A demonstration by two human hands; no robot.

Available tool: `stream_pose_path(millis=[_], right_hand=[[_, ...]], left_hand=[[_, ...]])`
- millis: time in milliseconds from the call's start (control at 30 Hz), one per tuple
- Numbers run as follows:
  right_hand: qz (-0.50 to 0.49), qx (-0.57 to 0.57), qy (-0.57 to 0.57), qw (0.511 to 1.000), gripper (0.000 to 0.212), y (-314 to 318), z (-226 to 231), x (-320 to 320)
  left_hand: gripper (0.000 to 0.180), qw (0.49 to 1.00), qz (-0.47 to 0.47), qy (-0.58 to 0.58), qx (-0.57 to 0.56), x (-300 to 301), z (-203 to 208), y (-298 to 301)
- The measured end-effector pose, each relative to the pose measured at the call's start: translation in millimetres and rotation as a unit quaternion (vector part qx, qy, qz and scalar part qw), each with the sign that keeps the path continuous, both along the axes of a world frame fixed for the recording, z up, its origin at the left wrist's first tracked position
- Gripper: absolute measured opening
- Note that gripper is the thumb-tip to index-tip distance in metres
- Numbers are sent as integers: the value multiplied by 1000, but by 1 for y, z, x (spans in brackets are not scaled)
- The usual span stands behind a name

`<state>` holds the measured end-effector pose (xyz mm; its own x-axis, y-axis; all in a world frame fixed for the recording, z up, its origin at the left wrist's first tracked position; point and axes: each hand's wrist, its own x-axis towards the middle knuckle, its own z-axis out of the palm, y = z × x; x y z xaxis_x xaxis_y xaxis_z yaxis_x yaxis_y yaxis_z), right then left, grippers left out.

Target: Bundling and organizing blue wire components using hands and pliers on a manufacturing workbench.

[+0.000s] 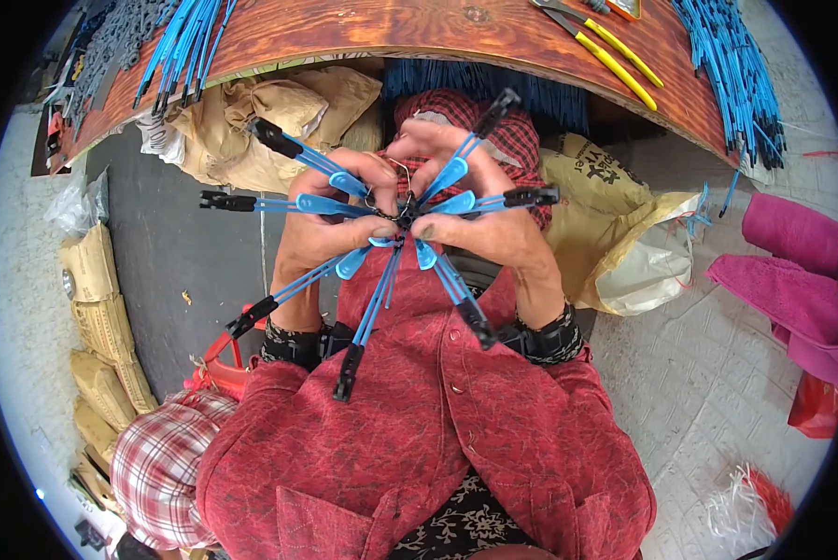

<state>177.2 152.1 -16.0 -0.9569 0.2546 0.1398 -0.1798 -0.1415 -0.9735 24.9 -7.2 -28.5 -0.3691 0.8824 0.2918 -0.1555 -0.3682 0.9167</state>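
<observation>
My left hand (309, 241) and right hand (510, 241) face each other, forearms coming up from below, thumb tips near one another. The fingers of both are curled narrow, pinching the middle of a blue-and-black spoked clip rack (406, 217), its arms fanning out past my knuckles and below my thumbs. Thin bent wire (407, 172) shows between my index fingers; beyond them, the wooden table (419, 30) bears yellow-handled pliers (616, 71).

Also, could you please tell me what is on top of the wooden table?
On the wooden table I can see yellow-handled pliers, blue rods at left, a larger blue bundle at right, and grey pieces at far left. The wood beneath those piles is covered.
</observation>
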Motion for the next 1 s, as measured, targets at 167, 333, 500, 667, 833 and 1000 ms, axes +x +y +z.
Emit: stream_pose_path(millis=[167,333,500,667,833,1000], right_hand=[[4,-24,-26,999,39,3,-16,-8],[13,-49,12,999,32,3,-13,-13],[-21,-14,26,999,25,-4,-10,-18],[-91,65,2,994,23,0,-8,-22],[-42,11,-61,997,24,8,-14,-20],[-25,-26,-67,997,30,10,-19,-21]], left_hand=[[44,999,45,-21,-1,5,5,6],[44,999,36,-10,14,-1,1,10],[44,995,79,9,58,-1,0,17],[42,989,129,8,75,0,-1,29],[36,993,105,-16,44,4,-13,31],[37,998,39,-8,42,-4,-13,31]])
